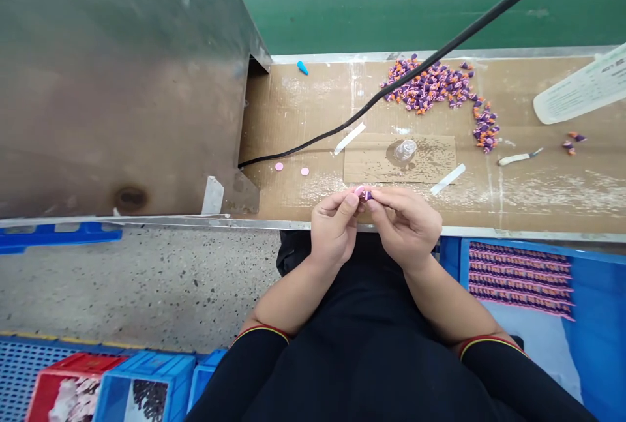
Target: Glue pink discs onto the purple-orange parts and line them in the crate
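Observation:
At the bench's front edge my two hands meet, fingertips almost touching. My left hand (pixel 336 221) pinches a small pink disc (pixel 359 190). Closed on a small purple piece (pixel 368 195) with orange and white bits is my right hand (pixel 407 221); the fingers partly cover it. Just beyond them a small clear plastic cup-like thing (pixel 405 150) stands on a wet-spotted cardboard sheet (pixel 366 161). Two more pink discs, one (pixel 279 166) beside another (pixel 304 171), lie to the left. A heap of purple and orange pieces (pixel 430 86) is at the back.
A black cable (pixel 352 119) crosses the cardboard-covered bench. The metal housing (pixel 122 96) stands left. At right lie a brush-like tool (pixel 518 158) and a white bottle (pixel 581 86). The blue tray (pixel 596 304) holds rows of pink and purple pieces. Bins (pixel 147 370) stand lower left.

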Motion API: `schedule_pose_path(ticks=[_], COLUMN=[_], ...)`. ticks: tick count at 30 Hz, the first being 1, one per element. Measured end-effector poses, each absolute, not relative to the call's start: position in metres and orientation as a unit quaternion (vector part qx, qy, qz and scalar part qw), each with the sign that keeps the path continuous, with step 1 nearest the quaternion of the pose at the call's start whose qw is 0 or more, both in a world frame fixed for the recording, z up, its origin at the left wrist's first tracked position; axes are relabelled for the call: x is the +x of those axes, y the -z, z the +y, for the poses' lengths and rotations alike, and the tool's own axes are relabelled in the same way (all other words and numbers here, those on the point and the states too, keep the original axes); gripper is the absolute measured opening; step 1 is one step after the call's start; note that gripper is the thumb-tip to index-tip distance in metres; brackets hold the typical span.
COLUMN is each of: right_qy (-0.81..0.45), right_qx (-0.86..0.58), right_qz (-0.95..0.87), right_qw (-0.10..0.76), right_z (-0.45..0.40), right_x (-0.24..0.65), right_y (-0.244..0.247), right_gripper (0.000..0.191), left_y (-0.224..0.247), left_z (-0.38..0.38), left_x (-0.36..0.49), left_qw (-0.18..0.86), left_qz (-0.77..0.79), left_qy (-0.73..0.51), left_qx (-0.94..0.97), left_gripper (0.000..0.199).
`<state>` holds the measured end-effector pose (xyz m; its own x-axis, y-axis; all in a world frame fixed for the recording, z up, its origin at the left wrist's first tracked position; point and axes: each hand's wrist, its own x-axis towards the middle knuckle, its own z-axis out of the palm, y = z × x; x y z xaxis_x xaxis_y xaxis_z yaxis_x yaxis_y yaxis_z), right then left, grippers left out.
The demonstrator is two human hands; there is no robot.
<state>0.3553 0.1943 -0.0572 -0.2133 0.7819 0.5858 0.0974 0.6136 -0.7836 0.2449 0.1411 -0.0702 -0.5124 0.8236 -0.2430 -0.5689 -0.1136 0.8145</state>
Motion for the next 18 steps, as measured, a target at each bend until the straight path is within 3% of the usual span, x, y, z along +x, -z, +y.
schedule_pose_path(ticks=[9, 18], right_qy=[-0.299, -0.244], right_qx=[-0.288, -0.306], right_qz=[-0.715, -0.744], right_qw=[0.563, 0.542], right_z=[0.1938, 0.1899], right_x=[0.3538, 0.3579], right_y=[0.054, 0.05], right_gripper=[0.033, 0.02], left_y=[0.0754, 0.066], left_z=[0.1399, 0.1362], left_x=[0.2514, 0.253], left_qw=[0.393, 0.215], left_qz=[0.463, 0.547], left_qy=[-0.768, -0.737], left_qx=[0.201, 0.334], left_gripper=[0.022, 0.013])
